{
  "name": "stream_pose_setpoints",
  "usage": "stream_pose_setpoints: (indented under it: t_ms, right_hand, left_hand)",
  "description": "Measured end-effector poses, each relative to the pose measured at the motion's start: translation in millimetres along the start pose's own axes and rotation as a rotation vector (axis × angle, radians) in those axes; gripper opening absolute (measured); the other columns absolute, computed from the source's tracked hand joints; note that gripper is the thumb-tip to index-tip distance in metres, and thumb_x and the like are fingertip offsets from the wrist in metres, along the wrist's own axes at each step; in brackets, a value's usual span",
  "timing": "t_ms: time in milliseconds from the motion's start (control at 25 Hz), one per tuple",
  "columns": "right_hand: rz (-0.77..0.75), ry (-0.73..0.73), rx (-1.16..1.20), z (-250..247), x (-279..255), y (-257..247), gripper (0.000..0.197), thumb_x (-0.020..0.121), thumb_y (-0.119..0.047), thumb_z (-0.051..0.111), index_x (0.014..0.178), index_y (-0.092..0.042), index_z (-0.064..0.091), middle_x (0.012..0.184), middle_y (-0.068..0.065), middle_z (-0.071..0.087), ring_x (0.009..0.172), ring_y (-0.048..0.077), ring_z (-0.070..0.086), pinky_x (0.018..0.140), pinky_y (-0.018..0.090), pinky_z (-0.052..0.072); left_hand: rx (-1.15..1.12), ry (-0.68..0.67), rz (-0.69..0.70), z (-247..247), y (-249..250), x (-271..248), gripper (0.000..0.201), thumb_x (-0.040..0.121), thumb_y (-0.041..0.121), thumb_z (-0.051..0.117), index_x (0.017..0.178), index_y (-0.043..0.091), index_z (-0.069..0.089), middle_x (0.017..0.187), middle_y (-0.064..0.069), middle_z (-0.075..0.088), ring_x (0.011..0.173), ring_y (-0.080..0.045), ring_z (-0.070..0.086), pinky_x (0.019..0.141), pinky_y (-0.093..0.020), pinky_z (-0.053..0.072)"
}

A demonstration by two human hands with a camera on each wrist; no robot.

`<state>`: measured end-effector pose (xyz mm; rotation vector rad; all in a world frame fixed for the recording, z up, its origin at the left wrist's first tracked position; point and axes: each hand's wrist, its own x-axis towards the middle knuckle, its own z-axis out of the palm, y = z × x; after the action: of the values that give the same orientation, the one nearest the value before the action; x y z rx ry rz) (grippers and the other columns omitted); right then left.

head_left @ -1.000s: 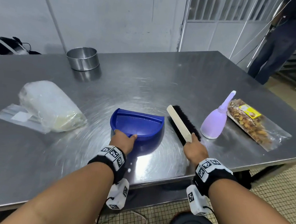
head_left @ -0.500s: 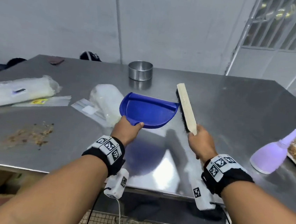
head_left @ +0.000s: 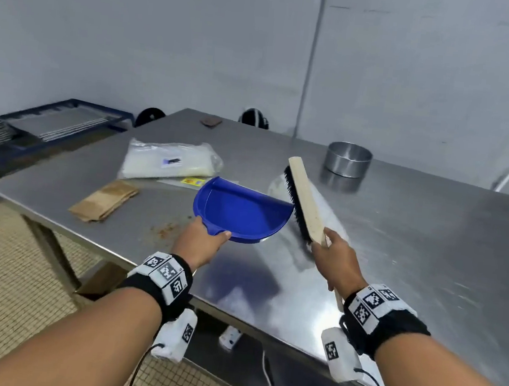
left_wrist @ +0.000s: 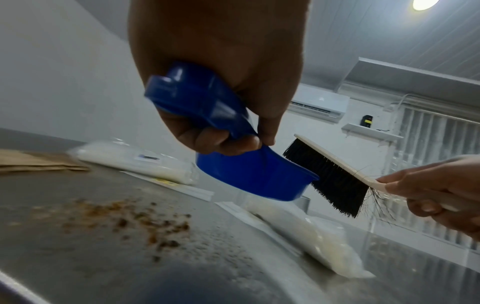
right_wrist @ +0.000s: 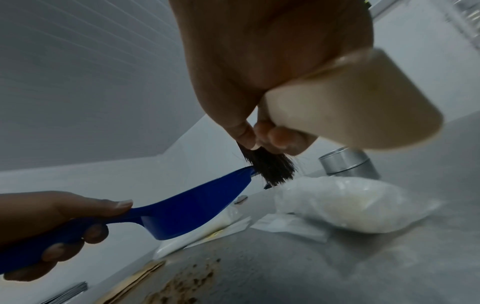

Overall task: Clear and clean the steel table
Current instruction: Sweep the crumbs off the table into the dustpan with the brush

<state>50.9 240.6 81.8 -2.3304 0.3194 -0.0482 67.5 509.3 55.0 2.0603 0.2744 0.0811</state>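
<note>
My left hand [head_left: 201, 240] grips the handle of a blue dustpan [head_left: 241, 212], lifted above the steel table [head_left: 414, 241]. In the left wrist view the fingers [left_wrist: 221, 139] curl round the dustpan [left_wrist: 249, 176] handle. My right hand [head_left: 334, 261] holds a wooden hand brush [head_left: 304, 198] with black bristles, raised beside the pan's right edge. Its handle end [right_wrist: 350, 115] fills the right wrist view, bristles [right_wrist: 270, 168] near the dustpan [right_wrist: 187, 211]. Brown crumbs [head_left: 169, 229] lie on the table below the pan, also as crumbs [left_wrist: 124, 220] in the left wrist view.
A folded brown paper bag [head_left: 104, 200] lies near the table's left edge. Two clear plastic bags with white contents sit behind the pan, one bag [head_left: 171, 160] at left, another bag [right_wrist: 345, 203] under the brush. A round steel tin [head_left: 348, 158] stands at the back.
Both hands lifted the dustpan and brush off the table and carried them left toward the crumbs. My view turned left, so the purple bottle and snack bag left the frame.
</note>
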Motion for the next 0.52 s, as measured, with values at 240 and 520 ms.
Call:
stream_pose_setpoints:
  t_ms: [240,520]
  right_hand:
    - [-0.073,-0.107,-0.034,79.3,2.6,-74.6,0.052,0.089,-0.026,0.052,0.141,-0.024,0.043,0.097,0.002,0.063,0.05,0.021,0.057,0.03,0.022,0.04]
    - [-0.135,-0.248,-0.095,138.4,31.7,-106.9,0.046,0.091,-0.023,0.052,0.137,-0.021,0.047,0.095,0.006,0.064,0.048,0.021,0.054,0.032,0.026,0.044]
  left_hand:
    - [0.091,0.08,-0.071,-98.5,-58.5,22.6,0.035,0.081,0.042,0.071,0.107,0.023,0.059,0.091,-0.002,0.07,0.08,-0.025,0.066,0.075,-0.038,0.058]
    - [0.099,0.109,-0.148,-149.8,-98.2,28.9,0.033,0.086,0.037,0.07,0.111,0.02,0.057,0.09,-0.009,0.069,0.081,-0.03,0.066,0.072,-0.035,0.054]
